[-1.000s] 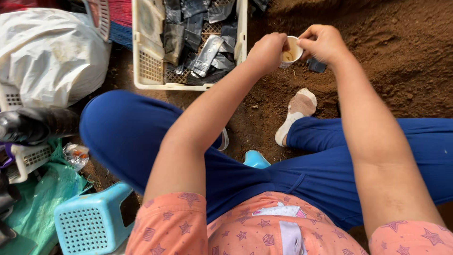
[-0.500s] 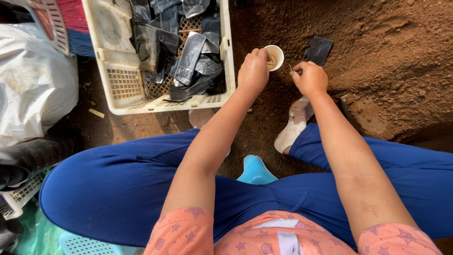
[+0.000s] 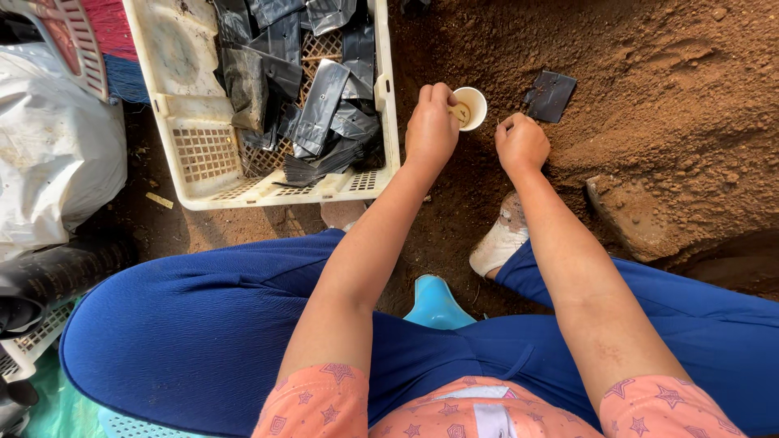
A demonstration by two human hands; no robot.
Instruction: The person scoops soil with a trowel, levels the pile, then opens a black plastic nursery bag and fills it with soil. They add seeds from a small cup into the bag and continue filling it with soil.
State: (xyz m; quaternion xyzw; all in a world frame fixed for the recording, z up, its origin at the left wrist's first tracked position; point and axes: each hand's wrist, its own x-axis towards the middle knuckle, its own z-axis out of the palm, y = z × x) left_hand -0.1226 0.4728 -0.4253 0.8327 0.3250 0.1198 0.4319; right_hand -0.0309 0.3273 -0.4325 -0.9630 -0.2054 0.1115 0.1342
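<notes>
Brown soil (image 3: 649,89) fills the ground from twelve to three o'clock, loose and crumbly, with a hard clod (image 3: 629,215) lying at three. My legs in blue trousers (image 3: 195,324) spread across the bottom of the view, from eight round to four o'clock. At nine o'clock sits a white sack (image 3: 49,154), with a black boot (image 3: 57,272) just below it. A cream plastic crate (image 3: 203,154) stands at eleven o'clock, holding a heap of black plastic bags (image 3: 308,89).

My white shoe (image 3: 499,239) rests on the soil near the centre, and the light blue stool (image 3: 436,302) I sit on peeks out between my knees at six.

A flat black bag (image 3: 550,95) lies alone on the soil at one o'clock, just beyond my right hand.

My left hand (image 3: 430,130) is at twelve o'clock, its grip curled round the side of a small white cup (image 3: 473,104), which is held just beside the crate's right wall. My right hand (image 3: 521,144) is near the cup but apart from it, fingers bunched together into a loose fist over the soil; I cannot tell whether they pinch anything.
</notes>
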